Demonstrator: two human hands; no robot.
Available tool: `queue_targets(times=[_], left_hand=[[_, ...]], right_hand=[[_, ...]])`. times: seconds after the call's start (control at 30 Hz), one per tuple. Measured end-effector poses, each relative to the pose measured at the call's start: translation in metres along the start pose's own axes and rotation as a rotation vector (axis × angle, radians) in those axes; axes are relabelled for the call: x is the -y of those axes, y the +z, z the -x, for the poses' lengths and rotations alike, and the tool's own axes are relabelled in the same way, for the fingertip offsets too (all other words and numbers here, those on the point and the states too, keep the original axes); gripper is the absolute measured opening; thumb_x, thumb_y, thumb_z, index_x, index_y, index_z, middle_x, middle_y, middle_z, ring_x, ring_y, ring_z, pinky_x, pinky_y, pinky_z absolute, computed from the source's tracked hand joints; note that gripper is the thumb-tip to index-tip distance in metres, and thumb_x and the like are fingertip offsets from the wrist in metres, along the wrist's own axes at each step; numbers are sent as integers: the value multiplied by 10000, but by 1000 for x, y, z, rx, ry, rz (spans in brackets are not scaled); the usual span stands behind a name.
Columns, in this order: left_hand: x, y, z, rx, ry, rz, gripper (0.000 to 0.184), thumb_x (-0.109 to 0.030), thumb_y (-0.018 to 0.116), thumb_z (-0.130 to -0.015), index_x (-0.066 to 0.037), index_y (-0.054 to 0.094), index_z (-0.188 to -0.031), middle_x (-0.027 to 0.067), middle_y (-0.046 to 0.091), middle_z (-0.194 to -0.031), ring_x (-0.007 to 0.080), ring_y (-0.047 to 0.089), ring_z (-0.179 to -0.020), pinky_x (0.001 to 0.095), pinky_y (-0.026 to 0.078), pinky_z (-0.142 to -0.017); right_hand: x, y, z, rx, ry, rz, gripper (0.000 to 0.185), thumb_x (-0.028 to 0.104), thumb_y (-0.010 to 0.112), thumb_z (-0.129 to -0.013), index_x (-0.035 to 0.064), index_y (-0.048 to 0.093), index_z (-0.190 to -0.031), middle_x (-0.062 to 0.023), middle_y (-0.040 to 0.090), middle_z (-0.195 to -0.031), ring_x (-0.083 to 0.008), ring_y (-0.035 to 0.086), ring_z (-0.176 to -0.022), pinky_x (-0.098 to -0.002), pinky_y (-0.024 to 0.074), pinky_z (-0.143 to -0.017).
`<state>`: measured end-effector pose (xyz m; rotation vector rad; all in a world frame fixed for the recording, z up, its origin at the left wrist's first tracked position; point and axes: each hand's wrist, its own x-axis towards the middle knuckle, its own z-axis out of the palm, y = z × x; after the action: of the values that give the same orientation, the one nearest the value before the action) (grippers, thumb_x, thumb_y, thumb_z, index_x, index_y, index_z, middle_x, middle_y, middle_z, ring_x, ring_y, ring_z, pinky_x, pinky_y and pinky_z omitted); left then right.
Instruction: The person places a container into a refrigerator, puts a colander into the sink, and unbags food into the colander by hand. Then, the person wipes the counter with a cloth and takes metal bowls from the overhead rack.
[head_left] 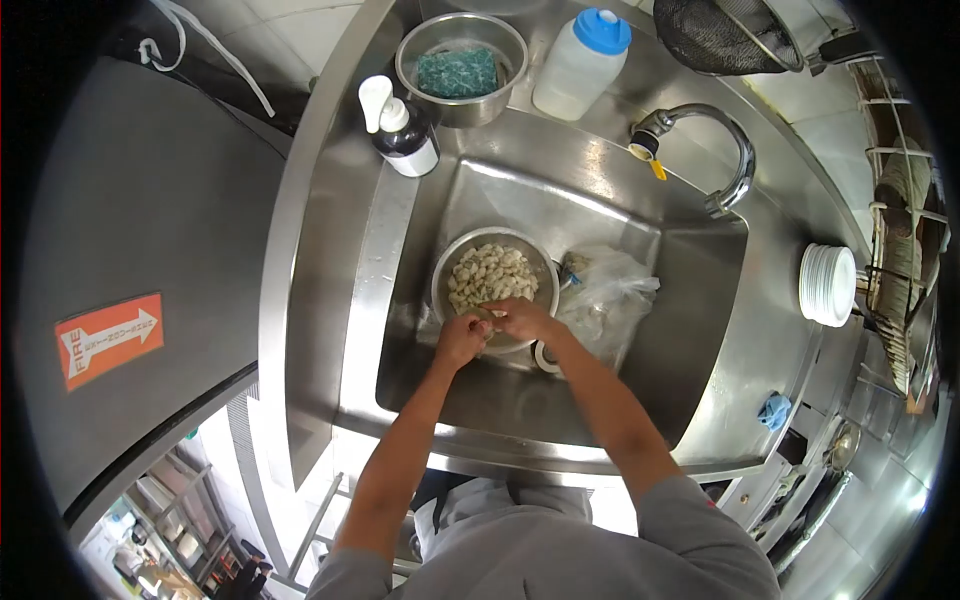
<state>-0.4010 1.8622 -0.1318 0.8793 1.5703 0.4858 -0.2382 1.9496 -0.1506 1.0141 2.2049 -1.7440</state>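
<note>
A round metal bowl (548,268) stands in the sink, holding many small, pale, whitish pieces (492,272) whose kind I cannot make out. Over the bowl's near side, my left hand (461,340) and my right hand (523,319) meet with fingers closed. Whatever is pinched between them is too small and covered to name. Close by my right hand, a clear plastic bag (605,295) with unclear contents lies in the sink. Under my right wrist, a small white round item (546,357) shows in part.
Around me is a steel sink (690,300) with a curved faucet (745,150). Along its back edge stand a pump bottle (408,145), a metal pot (462,108) with a green scouring pad, and a blue-capped bottle (580,75). White plates (827,285) are stacked at right, near a blue cloth (774,411).
</note>
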Motion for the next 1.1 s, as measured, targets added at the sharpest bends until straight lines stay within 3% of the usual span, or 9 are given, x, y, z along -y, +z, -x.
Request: queue_targets(times=[0.2,0.27,0.37,0.5,0.6,0.7,0.77,0.9,1.1], left_hand=[[12,7,-22,-86,-59,-267,156,-121,579,-821,31,615,-819,135,620,-703,245,620,-616,372,465,-606],[5,9,-19,-147,-77,-192,249,-168,474,-878,31,620,-841,209,635,-809,370,602,-773,456,439,-689],[11,10,-18,-185,-94,-176,152,-92,579,-706,24,622,-794,152,639,-716,289,614,-682,396,453,-645],[29,15,-28,-215,-95,-161,161,-79,585,-700,21,631,-819,146,637,-722,277,606,-686,381,453,-660],[32,13,-26,-167,-55,-126,214,-156,519,-823,20,629,-875,232,631,-851,373,605,-803,453,437,-701],[29,21,-27,-132,-22,-158,228,-161,512,-842,27,632,-889,227,632,-826,351,614,-793,448,441,-695],[27,24,-28,-93,-210,-103,192,-128,548,-846,51,617,-846,126,613,-732,232,605,-682,368,455,-655],[20,26,-26,-90,-182,-73,196,-117,515,-885,45,607,-825,122,602,-729,212,608,-680,374,464,-655],[-9,24,-7,-127,-296,144,160,-125,503,-913,3,594,-888,99,620,-759,185,644,-688,344,513,-654]], right_hand=[[16,31,-22,-303,81,391,198,234,618,-782,138,700,-935,-155,671,-832,-336,646,-800,-433,513,-717],[18,35,-27,-321,165,435,141,266,610,-773,161,693,-817,-123,662,-766,-324,648,-744,-444,519,-674],[-3,51,-41,-298,177,459,176,314,598,-780,175,701,-814,-129,665,-768,-327,651,-747,-442,526,-670],[-2,56,-41,-362,221,391,175,317,606,-775,177,701,-820,-128,664,-761,-324,654,-747,-442,527,-669],[1,54,-41,-331,227,388,178,307,625,-761,165,704,-834,-132,665,-769,-324,654,-765,-429,527,-685],[-4,47,-42,-378,227,439,149,261,646,-743,145,709,-813,-129,664,-768,-323,652,-778,-414,525,-703],[-11,41,-46,-260,341,315,126,199,648,-728,141,722,-812,-138,668,-788,-322,650,-782,-411,520,-721],[-34,21,-52,-393,156,287,146,153,668,-685,138,730,-816,-137,667,-795,-305,653,-780,-403,530,-703],[-29,-8,-56,-138,160,-1,175,178,630,-739,151,739,-872,-101,688,-875,-232,649,-749,-380,531,-681]])
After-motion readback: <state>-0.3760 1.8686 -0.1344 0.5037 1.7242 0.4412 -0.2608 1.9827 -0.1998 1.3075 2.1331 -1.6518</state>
